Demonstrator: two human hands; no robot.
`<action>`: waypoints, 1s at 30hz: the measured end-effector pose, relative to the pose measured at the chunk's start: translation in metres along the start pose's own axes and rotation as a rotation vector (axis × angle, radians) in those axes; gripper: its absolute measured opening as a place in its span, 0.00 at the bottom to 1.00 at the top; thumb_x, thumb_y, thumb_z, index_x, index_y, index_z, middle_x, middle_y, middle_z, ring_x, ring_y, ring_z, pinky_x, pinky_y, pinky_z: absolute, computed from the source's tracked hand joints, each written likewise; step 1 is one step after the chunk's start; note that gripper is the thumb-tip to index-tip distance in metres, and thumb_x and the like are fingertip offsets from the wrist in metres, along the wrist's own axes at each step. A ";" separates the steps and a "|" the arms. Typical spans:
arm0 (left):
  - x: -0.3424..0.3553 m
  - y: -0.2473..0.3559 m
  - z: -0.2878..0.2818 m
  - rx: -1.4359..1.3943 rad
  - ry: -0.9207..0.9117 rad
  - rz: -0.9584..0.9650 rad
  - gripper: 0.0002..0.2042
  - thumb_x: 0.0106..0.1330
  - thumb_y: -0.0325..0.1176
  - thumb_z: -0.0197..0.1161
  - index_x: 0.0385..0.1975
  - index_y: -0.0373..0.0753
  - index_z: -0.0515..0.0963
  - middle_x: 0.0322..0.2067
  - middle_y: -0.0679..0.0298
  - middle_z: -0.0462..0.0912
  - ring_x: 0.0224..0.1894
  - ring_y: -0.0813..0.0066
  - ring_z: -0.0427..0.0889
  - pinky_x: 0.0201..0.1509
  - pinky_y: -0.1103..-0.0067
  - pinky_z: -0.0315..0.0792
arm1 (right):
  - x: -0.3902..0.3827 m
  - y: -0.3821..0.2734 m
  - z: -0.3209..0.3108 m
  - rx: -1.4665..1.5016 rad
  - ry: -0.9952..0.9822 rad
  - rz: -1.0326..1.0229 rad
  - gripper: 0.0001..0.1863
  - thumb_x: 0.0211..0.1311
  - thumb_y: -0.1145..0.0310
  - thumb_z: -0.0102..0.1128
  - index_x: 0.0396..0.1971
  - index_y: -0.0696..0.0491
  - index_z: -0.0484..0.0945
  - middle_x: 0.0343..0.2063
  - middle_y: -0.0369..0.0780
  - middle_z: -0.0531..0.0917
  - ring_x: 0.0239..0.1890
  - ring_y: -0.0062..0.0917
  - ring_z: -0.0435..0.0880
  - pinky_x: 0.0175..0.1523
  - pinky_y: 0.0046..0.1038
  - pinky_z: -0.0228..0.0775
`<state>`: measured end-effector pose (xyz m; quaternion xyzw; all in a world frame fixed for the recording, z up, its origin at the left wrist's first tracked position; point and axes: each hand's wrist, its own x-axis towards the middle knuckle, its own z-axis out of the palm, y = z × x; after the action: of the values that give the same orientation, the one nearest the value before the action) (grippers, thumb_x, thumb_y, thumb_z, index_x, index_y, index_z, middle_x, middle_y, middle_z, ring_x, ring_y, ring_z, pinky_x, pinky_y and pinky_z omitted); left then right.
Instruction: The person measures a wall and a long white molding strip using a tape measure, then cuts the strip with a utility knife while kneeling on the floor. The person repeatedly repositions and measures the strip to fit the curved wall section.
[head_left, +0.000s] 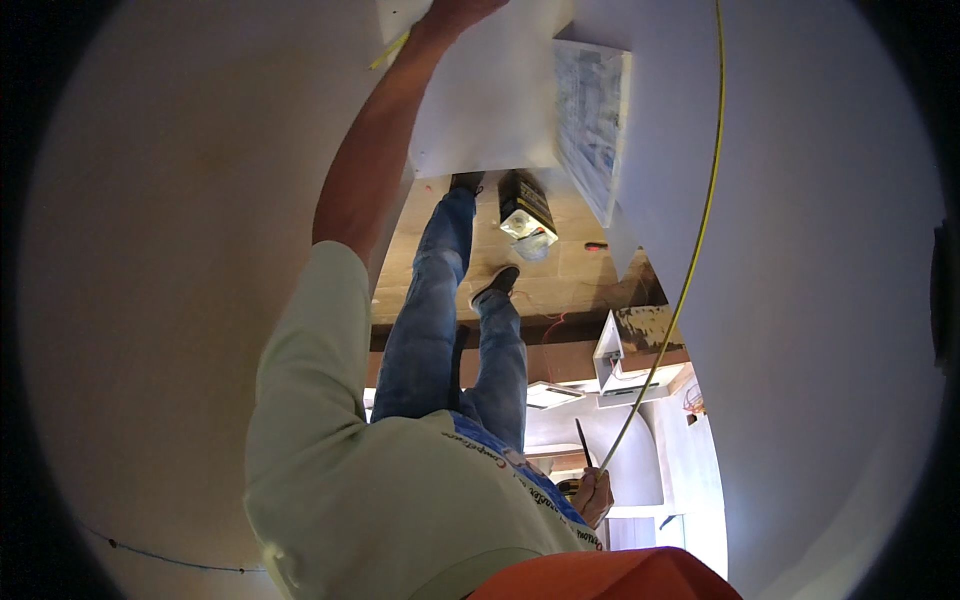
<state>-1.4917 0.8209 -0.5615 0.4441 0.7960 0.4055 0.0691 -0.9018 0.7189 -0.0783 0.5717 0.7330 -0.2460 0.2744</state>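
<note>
My left arm stretches up to the top edge, where my left hand [462, 10] is mostly cut off and its fingers do not show. Close to it, a short piece of yellow strip [390, 50] sticks out past the forearm. Low on the right, my right hand [595, 497] is closed around a tape measure [569, 487], whose yellow-and-black case is partly hidden by my shirt. A long yellow blade [706, 200] bows from this hand up to the top edge. A thin dark stick [582, 440] juts up beside the fingers.
Pale walls surround me, with a bluish-white recessed panel [592, 120] high up. On the wood-look floor [560, 285] stand a black-and-yellow container [527, 200] with a pale bag [536, 244] against it, and a red-handled tool [596, 246]. White angular fixtures [640, 385] and loose wires [694, 400] show lower right.
</note>
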 end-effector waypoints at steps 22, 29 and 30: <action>-0.062 0.048 -0.006 0.098 -0.712 0.116 0.14 0.72 0.34 0.56 0.55 0.48 0.78 0.38 0.55 0.85 0.40 0.55 0.84 0.41 0.61 0.77 | 0.067 0.006 0.001 0.015 -0.062 -0.013 0.14 0.73 0.66 0.46 0.34 0.59 0.77 0.26 0.54 0.81 0.30 0.53 0.81 0.34 0.44 0.71; -0.048 0.063 0.045 0.138 -0.643 0.104 0.17 0.74 0.32 0.52 0.60 0.47 0.74 0.42 0.53 0.85 0.43 0.56 0.85 0.47 0.62 0.79 | 0.167 -0.065 0.045 0.106 -0.070 -0.033 0.18 0.74 0.63 0.42 0.36 0.60 0.77 0.28 0.53 0.83 0.32 0.51 0.83 0.37 0.42 0.72; -0.046 0.047 0.055 0.103 -0.603 0.075 0.18 0.71 0.36 0.54 0.60 0.49 0.73 0.44 0.57 0.84 0.47 0.57 0.84 0.48 0.57 0.78 | 0.182 -0.063 0.048 0.115 -0.071 -0.067 0.18 0.74 0.63 0.42 0.36 0.60 0.78 0.29 0.53 0.83 0.33 0.51 0.83 0.37 0.42 0.73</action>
<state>-1.4073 0.8308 -0.5762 0.5765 0.7422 0.2166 0.2645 -0.9929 0.8001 -0.2350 0.5527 0.7261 -0.3168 0.2588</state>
